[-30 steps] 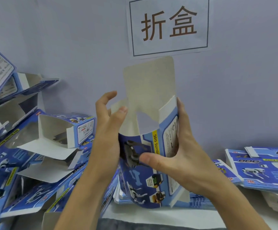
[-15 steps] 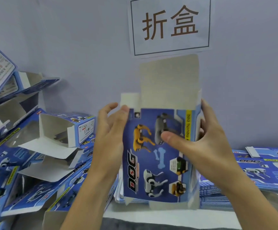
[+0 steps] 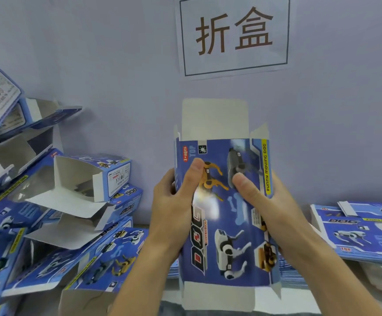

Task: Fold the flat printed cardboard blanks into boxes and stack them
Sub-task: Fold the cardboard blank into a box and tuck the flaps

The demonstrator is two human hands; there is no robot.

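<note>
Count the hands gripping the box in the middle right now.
2. The left hand grips the box at its left edge, thumb on the printed front; the right hand grips the right edge, thumb also on the front. Fingers behind are hidden.

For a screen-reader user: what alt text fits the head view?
Both hands, left hand and right hand, hold an upright blue printed box, its end flaps unfolded. Folded boxes are piled left; flat blanks lie right.
</note>
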